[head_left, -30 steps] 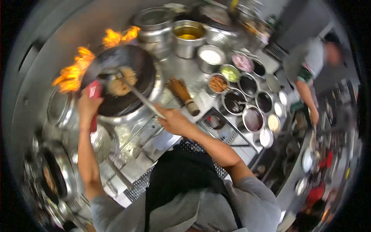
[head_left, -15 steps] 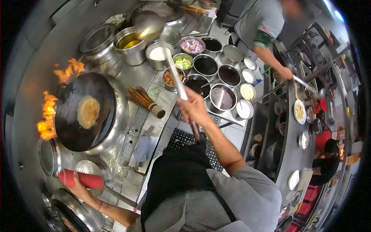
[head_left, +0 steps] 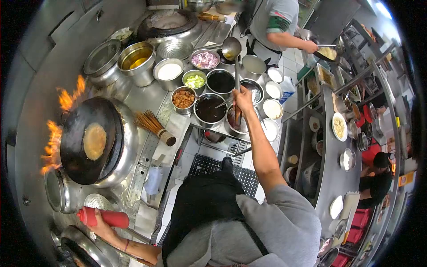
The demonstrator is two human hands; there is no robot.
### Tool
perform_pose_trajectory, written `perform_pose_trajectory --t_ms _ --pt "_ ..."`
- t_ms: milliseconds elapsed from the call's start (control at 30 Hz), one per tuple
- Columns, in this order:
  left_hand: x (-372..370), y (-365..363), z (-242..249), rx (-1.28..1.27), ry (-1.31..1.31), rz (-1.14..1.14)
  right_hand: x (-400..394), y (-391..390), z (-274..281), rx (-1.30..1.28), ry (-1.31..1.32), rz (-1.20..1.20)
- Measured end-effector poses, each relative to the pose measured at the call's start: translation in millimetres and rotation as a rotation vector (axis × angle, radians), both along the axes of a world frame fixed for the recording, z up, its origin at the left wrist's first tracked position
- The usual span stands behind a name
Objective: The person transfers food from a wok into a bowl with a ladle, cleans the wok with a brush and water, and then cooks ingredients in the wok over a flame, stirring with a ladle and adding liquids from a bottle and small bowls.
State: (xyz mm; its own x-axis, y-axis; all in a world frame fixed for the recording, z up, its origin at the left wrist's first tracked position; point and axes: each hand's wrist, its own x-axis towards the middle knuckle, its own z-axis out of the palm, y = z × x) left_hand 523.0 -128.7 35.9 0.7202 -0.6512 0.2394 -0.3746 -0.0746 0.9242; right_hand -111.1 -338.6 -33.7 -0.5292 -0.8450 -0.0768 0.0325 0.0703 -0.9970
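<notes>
My left hand point(head_left: 101, 228) is wrapped round a red squeeze bottle point(head_left: 114, 219), low over the stove and near a perforated skimmer point(head_left: 98, 202). My right hand point(head_left: 243, 100) grips the wooden end of a long-handled ladle point(head_left: 231, 48) above the sauce pots. The bowl of the ladle is over a dark pot behind the chopped red onions point(head_left: 205, 60); a little yellowish liquid shows in it. At the left, a dark wok point(head_left: 73, 153) sits tilted on the burner, with a thin round golden-brown cake point(head_left: 94, 141) in it and flames point(head_left: 53, 144) rising beside it.
A bamboo brush point(head_left: 155, 127) lies on the stove ledge. Pots of yellow oil point(head_left: 135, 61), white liquid point(head_left: 169, 71), chopped greens point(head_left: 195, 81), brown chunks point(head_left: 183, 99) and dark sauce point(head_left: 210, 110) stand ahead. A co-worker point(head_left: 280, 26) holds a pan at the far right.
My right hand has moved forward and right, carrying the ladle from above the oil and white liquid to over the dark pots. My left hand still holds the bottle, slightly lower in view.
</notes>
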Motion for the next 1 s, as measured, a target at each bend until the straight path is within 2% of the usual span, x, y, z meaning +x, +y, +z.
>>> perform_pose_trajectory --t_ms 133,467,800,933,1000 --pt "-19 -4 -1 -0.052 0.004 0.045 -11 -4 -5 0.027 0.073 0.004" --pt "-38 -1 12 -0.018 0.019 0.041 -22 -1 -7 -0.018 -0.031 0.047" --pt "-61 -4 22 -0.087 -0.02 0.044 -18 18 30 -0.032 -0.321 0.048" --pt "-29 12 2 0.034 0.009 0.066 1 32 49 -0.019 -0.42 0.028" --pt "-33 18 8 0.064 0.017 0.134 24 42 69 0.017 -0.355 0.12"
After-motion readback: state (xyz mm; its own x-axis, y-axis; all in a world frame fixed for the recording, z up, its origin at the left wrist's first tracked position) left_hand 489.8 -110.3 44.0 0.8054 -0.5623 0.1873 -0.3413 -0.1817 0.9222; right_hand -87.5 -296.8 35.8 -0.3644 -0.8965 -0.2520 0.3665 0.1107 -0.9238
